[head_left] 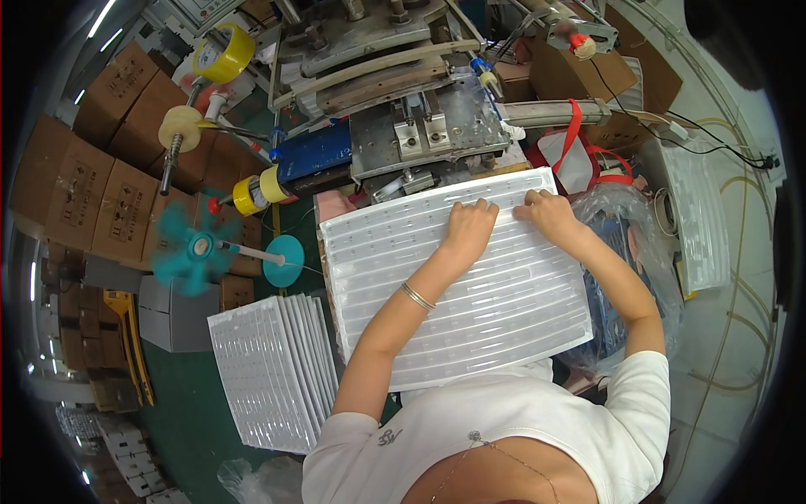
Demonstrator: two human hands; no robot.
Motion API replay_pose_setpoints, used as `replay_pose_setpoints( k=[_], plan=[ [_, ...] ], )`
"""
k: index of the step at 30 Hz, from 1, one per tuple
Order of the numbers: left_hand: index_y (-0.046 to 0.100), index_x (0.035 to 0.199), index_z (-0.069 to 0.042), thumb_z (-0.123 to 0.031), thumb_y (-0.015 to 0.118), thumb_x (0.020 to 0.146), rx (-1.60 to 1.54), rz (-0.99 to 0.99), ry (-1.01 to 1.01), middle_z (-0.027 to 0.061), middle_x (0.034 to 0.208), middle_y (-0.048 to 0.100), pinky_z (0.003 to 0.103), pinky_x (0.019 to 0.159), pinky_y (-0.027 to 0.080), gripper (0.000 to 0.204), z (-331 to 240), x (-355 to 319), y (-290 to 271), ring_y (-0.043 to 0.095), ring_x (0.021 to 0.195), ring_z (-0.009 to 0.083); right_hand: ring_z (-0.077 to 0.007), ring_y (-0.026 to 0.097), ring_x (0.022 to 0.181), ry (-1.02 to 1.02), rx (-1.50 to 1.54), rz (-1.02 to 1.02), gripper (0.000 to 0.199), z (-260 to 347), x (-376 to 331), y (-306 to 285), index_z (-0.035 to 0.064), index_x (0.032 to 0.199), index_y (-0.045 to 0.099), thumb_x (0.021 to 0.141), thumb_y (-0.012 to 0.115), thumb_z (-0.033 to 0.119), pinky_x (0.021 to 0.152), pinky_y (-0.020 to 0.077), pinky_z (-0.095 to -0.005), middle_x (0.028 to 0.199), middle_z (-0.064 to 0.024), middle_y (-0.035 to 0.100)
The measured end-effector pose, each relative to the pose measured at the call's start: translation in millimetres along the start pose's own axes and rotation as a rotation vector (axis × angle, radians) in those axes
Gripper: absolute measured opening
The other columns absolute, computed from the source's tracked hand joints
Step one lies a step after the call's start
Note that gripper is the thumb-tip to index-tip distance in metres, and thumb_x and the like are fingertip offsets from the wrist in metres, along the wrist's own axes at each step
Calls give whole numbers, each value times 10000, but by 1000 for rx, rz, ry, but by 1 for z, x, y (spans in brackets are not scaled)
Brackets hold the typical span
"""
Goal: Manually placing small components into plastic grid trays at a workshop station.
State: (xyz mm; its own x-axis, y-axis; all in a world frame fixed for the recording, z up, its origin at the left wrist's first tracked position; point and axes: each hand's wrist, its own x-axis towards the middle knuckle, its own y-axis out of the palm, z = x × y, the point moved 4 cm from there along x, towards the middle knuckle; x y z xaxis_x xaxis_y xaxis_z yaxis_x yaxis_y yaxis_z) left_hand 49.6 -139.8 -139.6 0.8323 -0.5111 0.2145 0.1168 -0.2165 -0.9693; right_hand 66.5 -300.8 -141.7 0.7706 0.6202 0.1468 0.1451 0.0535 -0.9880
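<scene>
A large white ribbed plastic tray sheet (403,290) lies before me below the machine, marked by long parallel rows with small shiny items or bumps in them. My left hand (472,228) rests over its upper middle rows, fingers curled down onto the surface. To the right, my right hand (550,217) is at the upper right part of the sheet, fingers bent and drawn together. Whatever either hand grips is too small or hidden under the fingers. A metal press machine (420,126) with a flat steel plate and a small clamp stands just beyond the sheet's far edge.
Several similar white sheets (269,370) stand stacked at lower left. A turquoise fan (200,245) spins beside cardboard boxes (126,202). Yellow tape rolls (225,55) hang on rods. At right are a clear plastic bag (617,252), a red strap (573,126) and more white sheets (701,223).
</scene>
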Motion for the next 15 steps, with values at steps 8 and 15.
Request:
replay_pose_setpoints(
  k=[8, 15],
  plan=[
    [459, 1068, -20, -12, 539, 780, -352, -237, -112, 141, 938, 558, 415, 714, 490, 299, -13, 12, -5, 568, 908, 312, -259, 596, 789, 179, 552, -170, 216, -11, 21, -48, 66, 925, 558, 719, 615, 90, 663, 488, -352, 857, -87, 563],
    [579, 910, -73, -114, 616, 767, -195, -260, 84, 74, 910, 549, 374, 738, 467, 153, -25, 29, 20, 556, 875, 250, -117, 558, 687, 317, 825, -474, 222, -22, 40, -76, 4, 955, 520, 755, 609, 43, 611, 456, -244, 882, -57, 562]
  ],
)
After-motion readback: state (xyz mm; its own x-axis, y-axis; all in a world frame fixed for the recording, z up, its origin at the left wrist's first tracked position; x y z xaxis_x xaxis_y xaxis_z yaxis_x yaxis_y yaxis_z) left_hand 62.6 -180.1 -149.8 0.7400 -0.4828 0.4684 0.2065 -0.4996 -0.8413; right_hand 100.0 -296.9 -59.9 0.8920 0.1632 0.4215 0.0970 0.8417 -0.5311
